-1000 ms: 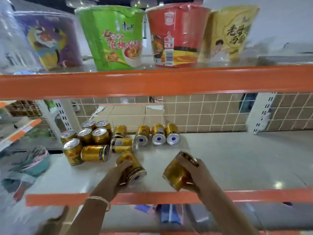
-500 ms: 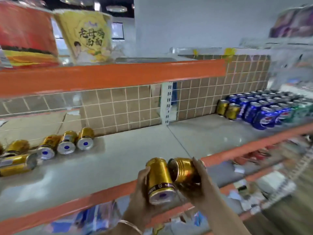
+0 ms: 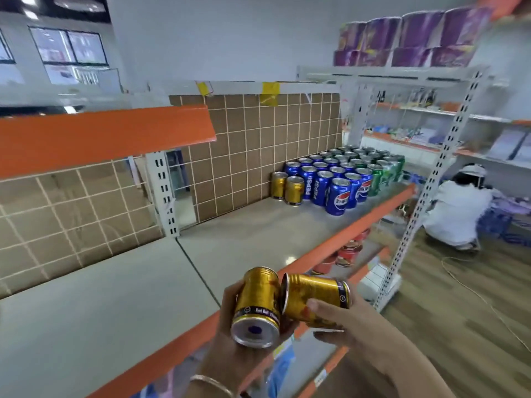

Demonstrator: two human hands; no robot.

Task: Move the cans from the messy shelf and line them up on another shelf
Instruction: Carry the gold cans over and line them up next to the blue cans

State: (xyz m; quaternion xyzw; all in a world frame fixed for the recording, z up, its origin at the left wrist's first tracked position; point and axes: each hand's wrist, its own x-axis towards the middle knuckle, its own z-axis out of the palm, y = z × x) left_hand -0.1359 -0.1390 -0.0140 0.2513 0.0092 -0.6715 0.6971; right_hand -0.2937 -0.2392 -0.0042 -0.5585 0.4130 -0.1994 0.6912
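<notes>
Both closed: left fingers (image 3: 228, 297) round the upended can (image 3: 258, 297), right fingers (image 3: 327, 337) round the sideways can (image 3: 316, 291).

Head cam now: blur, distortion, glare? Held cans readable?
Head view: wide-angle bend tilts the uprights; motion blur smears the purple packs; left-hand can and right-hand can are sharp, label legible; small glare on the grey shelf.

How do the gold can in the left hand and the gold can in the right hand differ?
The left-hand can points its silver base at the camera; the right-hand can lies sideways, showing its side. The left-hand can's dark band shows white lettering; the right-hand can's band shows none I can read. Both are gold and seem to touch; the left hand and right hand each grip one.
</notes>
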